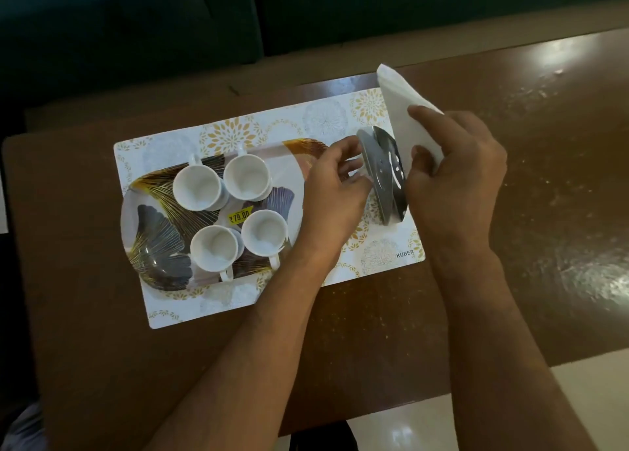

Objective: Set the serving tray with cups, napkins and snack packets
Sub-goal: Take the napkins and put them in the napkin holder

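Observation:
An oval serving tray (149, 246) with a leaf pattern lies on a floral placemat (238, 127). Several white cups (197, 187) stand upright on the tray around a yellow price sticker (240, 216). To the tray's right a steel napkin holder (386, 175) stands on the mat. My left hand (335, 187) rests against the holder's left side, fingers curled at it. My right hand (456, 164) grips a white folded napkin (396, 93) beside the holder's right side; the napkin sticks up and away from me. No snack packets are visible.
The placemat lies on a brown glossy table (544, 178) whose far edge runs behind the mat. A dark sofa or wall (136, 25) lies beyond. Pale floor (578, 399) shows at the lower right past the table's near edge.

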The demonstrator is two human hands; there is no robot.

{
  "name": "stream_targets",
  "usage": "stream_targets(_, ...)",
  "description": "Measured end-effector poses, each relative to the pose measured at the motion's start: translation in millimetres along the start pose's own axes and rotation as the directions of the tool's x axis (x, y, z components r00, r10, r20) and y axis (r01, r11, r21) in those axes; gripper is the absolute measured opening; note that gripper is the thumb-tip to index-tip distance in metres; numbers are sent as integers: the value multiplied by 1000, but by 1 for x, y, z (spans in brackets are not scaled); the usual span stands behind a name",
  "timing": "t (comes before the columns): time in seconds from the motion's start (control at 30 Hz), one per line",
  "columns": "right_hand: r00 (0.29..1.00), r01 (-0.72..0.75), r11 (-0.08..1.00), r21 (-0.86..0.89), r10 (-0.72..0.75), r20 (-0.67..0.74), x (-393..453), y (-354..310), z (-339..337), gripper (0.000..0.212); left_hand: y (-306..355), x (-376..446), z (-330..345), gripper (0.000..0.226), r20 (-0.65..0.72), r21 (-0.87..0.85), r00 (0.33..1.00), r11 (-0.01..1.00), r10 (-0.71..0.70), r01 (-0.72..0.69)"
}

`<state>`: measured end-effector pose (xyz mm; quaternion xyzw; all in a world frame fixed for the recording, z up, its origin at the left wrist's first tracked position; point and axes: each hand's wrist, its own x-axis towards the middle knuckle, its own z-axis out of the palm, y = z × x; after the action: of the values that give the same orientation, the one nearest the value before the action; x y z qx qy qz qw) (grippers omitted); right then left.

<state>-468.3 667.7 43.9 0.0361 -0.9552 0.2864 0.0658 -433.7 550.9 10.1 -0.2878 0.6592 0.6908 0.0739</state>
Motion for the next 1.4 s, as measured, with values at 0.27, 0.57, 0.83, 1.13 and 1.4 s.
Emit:
stream_targets(0.27, 987, 8, 999, -42, -2, 160, 3, 15, 20, 50, -2, 7, 9, 52, 35, 80, 999, 996, -36, 34)
stream_targets(0.57, 991, -6, 997, -74, 16, 131, 5, 23, 22, 38, -8, 11, 17, 51, 25, 116, 997, 990, -77, 74)
stream_targets(0.83, 986, -21, 998, -56, 30, 163, -1, 25, 21, 40, -10, 11, 24, 49, 45, 160, 997, 985, -67, 59)
stream_targets(1.13, 989, -45, 998, -33, 49, 141, -9, 27, 18, 44, -9, 8, 26, 49, 72, 201, 996, 979, -51, 35)
stream_targets(1.4, 994, -51, 991, -123, 62, 86, -17, 14, 15, 47, -3, -3, 8, 49, 62, 223, 998, 974, 33, -46)
